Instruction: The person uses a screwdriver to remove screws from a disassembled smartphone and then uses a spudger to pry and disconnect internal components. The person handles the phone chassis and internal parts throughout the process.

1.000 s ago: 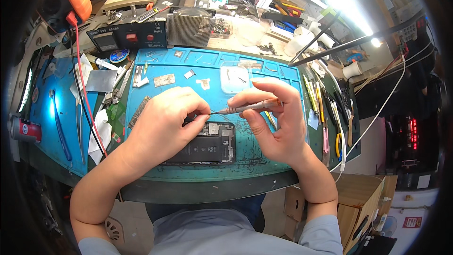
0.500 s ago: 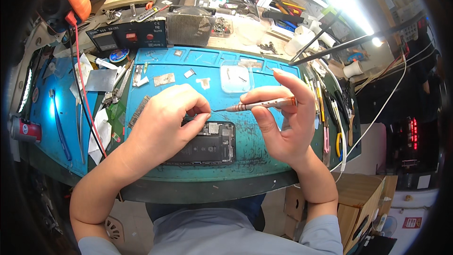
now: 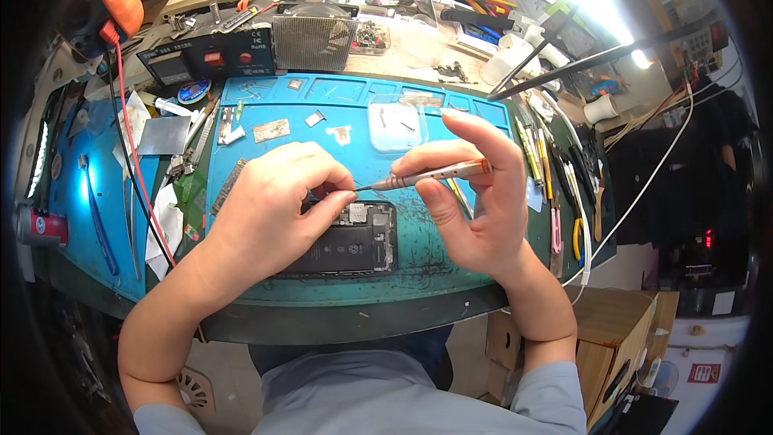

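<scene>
Opened black smartphone (image 3: 350, 240), its back off and its dark battery and circuit board bare, lies on the turquoise silicone work mat (image 3: 483, 262) near the mat's front edge. The left hand (image 3: 270, 209) rests over the phone's upper left part, thumb and forefinger pinched together at the board — whether on a screw or a small part cannot be told. The right hand (image 3: 475, 201), just right of the phone, is clamped on a slim metal screwdriver with an orange band (image 3: 427, 175), its tip meeting the left fingertips. Judging by the small metal plates (image 3: 271, 130) lying toward the mat's far edge, disassembly looks well begun, while battery and board remain in place. The left hand hides much of the phone — the driver's tip is too small to make out.
</scene>
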The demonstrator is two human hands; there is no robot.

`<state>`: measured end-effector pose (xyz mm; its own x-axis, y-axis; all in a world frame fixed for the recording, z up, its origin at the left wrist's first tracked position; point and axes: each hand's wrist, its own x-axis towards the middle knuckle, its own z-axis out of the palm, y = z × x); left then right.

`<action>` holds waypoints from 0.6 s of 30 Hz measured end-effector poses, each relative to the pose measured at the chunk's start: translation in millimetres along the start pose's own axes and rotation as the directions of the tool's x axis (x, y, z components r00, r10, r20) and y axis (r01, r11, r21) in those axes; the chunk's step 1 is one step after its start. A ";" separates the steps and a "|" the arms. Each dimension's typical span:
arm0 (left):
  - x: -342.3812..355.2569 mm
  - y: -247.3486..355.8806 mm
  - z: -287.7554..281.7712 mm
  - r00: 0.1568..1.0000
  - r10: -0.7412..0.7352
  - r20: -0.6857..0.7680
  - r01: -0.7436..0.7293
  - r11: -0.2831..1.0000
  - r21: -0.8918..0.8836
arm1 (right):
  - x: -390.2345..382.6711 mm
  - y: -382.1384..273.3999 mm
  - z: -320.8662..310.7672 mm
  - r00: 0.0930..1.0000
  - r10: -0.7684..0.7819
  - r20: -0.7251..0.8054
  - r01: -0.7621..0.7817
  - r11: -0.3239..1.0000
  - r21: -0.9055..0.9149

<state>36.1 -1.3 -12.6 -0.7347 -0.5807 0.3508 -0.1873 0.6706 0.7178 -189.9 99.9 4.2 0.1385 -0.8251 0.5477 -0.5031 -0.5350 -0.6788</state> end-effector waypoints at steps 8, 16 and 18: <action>-1.8 1.6 3.5 0.997 0.081 -0.006 -0.080 0.991 0.110 | 2.0 -1.4 -1.4 0.995 -0.063 0.081 0.068 0.996 -0.056; -3.4 2.1 4.7 0.993 0.117 -0.003 -0.115 0.980 0.159 | -2.5 1.9 -1.3 0.990 -0.093 0.101 0.102 0.991 -0.086; -3.7 2.7 4.5 0.998 0.068 0.011 -0.069 0.992 0.105 | -2.6 1.7 -2.0 0.991 -0.089 0.098 0.099 0.990 -0.103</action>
<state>35.4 4.8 -14.7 -0.7529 -0.5285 0.3922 -0.2037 0.7538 0.6247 -192.8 101.5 2.6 0.2653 -0.7881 0.5554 -0.5724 -0.5923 -0.5671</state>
